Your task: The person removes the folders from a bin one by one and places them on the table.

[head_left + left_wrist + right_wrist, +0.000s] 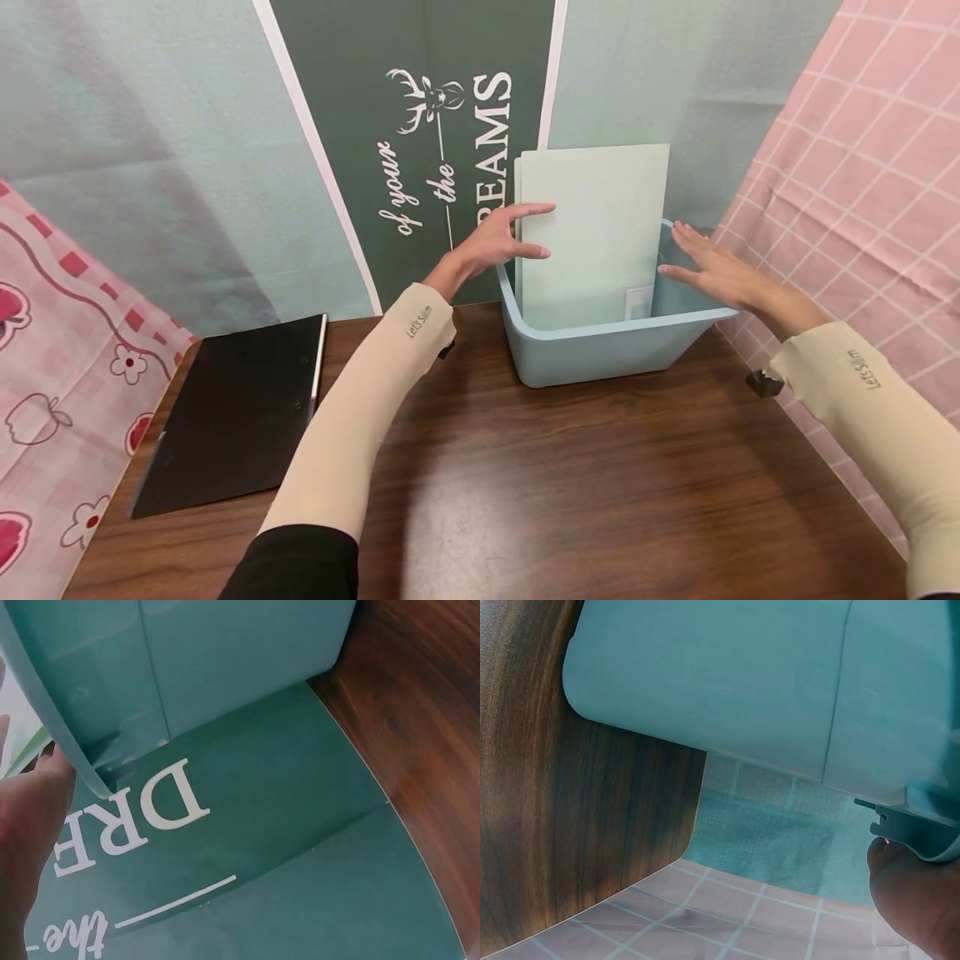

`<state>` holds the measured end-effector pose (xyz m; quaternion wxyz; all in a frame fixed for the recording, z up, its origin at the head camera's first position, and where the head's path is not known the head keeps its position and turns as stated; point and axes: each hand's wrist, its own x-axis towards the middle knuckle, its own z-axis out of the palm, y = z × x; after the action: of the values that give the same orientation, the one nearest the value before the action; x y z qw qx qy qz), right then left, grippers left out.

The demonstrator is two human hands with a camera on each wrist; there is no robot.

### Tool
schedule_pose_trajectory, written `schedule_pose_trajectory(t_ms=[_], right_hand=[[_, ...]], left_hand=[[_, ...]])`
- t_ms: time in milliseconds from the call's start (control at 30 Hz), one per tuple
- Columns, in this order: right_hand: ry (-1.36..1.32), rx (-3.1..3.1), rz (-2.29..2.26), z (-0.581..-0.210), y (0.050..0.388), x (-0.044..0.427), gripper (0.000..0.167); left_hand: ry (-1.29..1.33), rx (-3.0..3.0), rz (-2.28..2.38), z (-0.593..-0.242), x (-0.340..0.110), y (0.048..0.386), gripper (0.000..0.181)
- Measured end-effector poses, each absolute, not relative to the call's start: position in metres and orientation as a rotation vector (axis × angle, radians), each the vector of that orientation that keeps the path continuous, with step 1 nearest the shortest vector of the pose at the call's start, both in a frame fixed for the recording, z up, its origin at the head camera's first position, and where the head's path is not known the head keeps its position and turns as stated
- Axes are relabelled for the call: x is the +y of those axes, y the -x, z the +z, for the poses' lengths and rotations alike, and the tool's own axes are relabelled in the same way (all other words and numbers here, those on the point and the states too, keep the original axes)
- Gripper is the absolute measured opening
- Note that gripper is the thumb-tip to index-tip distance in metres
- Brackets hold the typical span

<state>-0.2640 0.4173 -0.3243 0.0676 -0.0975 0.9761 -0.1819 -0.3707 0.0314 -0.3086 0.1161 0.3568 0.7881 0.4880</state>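
Pale green folders (592,225) stand upright in a light blue plastic bin (600,354) at the back of the table. My left hand (498,237) is at the folders' left edge, thumb and fingers spread apart; whether it touches them I cannot tell. My right hand (716,271) reaches over the bin's right side with fingers extended, near the rim. In the left wrist view, part of the left hand (34,817) shows beside the bin's rim (56,720). The right wrist view shows the right hand (911,896) by the bin's rim (930,836), its fingertips hidden.
A black folder (240,408) with a pale edge lies on the left of the brown wooden table (525,475). Behind the bin hangs a green cloth (360,100) with white lettering. Pink checked cloth (870,208) borders the right side, patterned pink cloth (60,400) the left.
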Motion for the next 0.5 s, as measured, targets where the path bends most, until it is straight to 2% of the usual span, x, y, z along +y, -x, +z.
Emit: schedule_pose_trajectory(t_ms=[500], right_hand=[[0.314, 2.939, -0.561, -0.323, 0.275, 0.420, 0.093]], left_hand=[[-1.093, 2.407, 1.330, -0.312, 0.046, 0.367, 0.075]])
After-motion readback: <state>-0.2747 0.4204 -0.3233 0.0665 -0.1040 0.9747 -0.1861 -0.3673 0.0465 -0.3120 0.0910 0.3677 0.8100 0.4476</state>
